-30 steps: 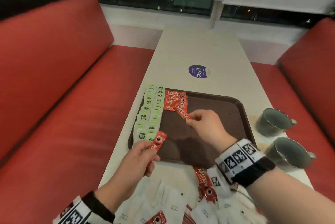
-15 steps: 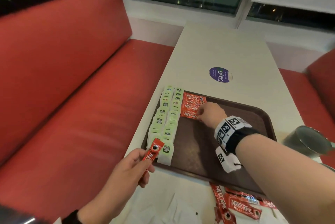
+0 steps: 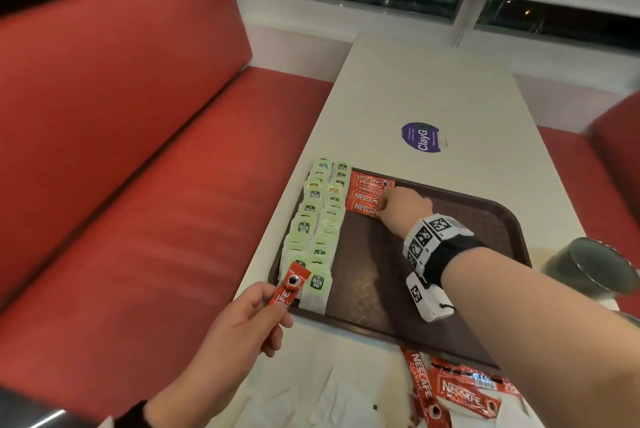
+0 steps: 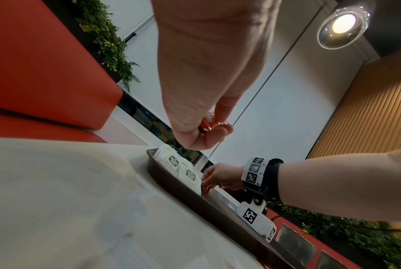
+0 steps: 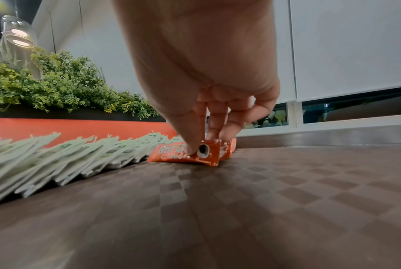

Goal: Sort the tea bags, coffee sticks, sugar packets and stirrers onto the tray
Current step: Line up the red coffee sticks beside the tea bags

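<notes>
Brown tray on white table; two rows of green tea bags lined along tray's left side; red coffee sticks stacked at far left corner, just beside the bags. Right hand reached over tray, thumb and fingertips pinched on nearest stick, that stick lying flat on tray floor. Left hand raised near tray's near left corner, fingers curled round single stick. More sticks and white sugar packets loose on table before tray. Grey cup to tray's right.
</notes>
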`<state>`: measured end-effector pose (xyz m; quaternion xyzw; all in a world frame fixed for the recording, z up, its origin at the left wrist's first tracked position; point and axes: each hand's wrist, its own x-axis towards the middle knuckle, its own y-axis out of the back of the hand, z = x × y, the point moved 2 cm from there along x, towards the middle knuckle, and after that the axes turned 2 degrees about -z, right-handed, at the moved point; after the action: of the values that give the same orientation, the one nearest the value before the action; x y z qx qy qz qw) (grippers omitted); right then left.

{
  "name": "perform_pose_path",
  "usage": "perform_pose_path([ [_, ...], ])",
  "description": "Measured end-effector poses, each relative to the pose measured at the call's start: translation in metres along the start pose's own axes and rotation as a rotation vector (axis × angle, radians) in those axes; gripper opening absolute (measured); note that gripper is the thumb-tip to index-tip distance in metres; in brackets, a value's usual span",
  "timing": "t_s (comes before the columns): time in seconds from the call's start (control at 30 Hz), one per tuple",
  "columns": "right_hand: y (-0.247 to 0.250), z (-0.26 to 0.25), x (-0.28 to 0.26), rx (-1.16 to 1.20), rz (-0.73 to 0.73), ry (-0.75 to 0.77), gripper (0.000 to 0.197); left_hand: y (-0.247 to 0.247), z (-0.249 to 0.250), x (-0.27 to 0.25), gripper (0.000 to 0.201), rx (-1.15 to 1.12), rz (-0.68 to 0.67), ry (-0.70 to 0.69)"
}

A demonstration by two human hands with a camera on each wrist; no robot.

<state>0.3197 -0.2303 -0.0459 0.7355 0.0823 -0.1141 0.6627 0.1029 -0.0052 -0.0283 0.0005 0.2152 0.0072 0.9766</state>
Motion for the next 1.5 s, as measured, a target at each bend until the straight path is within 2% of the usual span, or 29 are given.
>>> perform_pose_path([
  [0.37, -0.003, -0.001, 0.003, 0.002, 0.037, 0.017, 0.008, -0.002, 0.0, 0.001, 0.015, 0.014, -0.014, 0.018],
  [0.6, 0.004, 0.004, -0.004, 0.006, 0.103, 0.039, 0.025, -0.006, 0.009, 0.007, 0.012, -0.017, -0.028, 0.028],
  [0.77, 0.012, 0.01, -0.018, 0.217, 0.137, 0.066, 0.007, -0.011, 0.023, 0.01, 0.01, 0.019, -0.056, -0.007],
  [0.87, 0.026, 0.001, -0.046, 0.491, 0.165, 0.223, 0.005, -0.013, 0.028, 0.012, 0.011, 0.084, -0.072, -0.033],
  [0.93, 0.041, -0.012, -0.081, 0.588, 0.088, 0.402, 0.002, -0.014, 0.031, 0.014, 0.01, 0.159, -0.075, -0.048],
  [1.03, 0.047, -0.026, -0.131, 0.603, -0.13, 0.6, 0.017, -0.021, 0.036, 0.015, 0.01, 0.262, -0.08, -0.088],
  [1.1, 0.042, -0.027, -0.149, 0.565, -0.148, 0.635, 0.014, -0.025, 0.039, 0.014, 0.012, 0.314, -0.075, -0.115],
  [1.2, 0.034, -0.021, -0.157, 0.476, -0.141, 0.629, 0.007, -0.028, 0.04, 0.013, 0.012, 0.393, -0.066, -0.143],
  [1.3, 0.032, -0.005, -0.151, 0.457, -0.197, 0.54, 0.017, -0.025, 0.04, 0.011, 0.02, 0.374, -0.023, -0.158],
  [1.4, 0.032, 0.017, -0.127, 0.526, -0.05, 0.34, 0.017, -0.016, 0.036, 0.008, 0.025, 0.301, 0.025, -0.149],
  [1.5, 0.028, 0.037, -0.09, 0.56, 0.09, 0.136, 0.012, -0.007, 0.029, 0.002, 0.019, 0.304, 0.033, -0.136],
])
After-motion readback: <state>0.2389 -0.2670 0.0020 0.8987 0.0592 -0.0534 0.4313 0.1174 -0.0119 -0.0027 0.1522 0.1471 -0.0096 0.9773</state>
